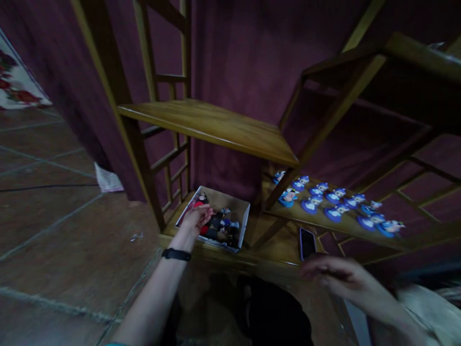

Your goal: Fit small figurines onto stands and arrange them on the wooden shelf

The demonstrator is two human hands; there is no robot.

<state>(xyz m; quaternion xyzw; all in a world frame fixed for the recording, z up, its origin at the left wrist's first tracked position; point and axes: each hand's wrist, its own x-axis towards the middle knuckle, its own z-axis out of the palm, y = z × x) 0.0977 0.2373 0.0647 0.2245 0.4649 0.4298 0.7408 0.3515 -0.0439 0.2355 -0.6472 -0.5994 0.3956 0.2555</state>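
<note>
My left hand [196, 220], with a dark band on its wrist, reaches over the left side of an open white cardboard box [244, 226]. Its fingers are stretched out above the small figurines [218, 223] lying in the box, some red, others black or blue. Whether the fingertips touch a figurine cannot be made out. My right hand [336, 276] hangs in front of the shelf's lower board, near a phone [307, 243] with a pale purple edge. Motion smears its fingers, and nothing held can be seen in it.
Rows of blue and purple figurines [336, 211] stand on the low right shelf [281, 206]. A wooden board [212, 127] juts out above the box. Posts of the wooden rack rise on both sides. Purple curtain [237, 62] hangs behind; a small object [136, 236] lies on the tiled floor.
</note>
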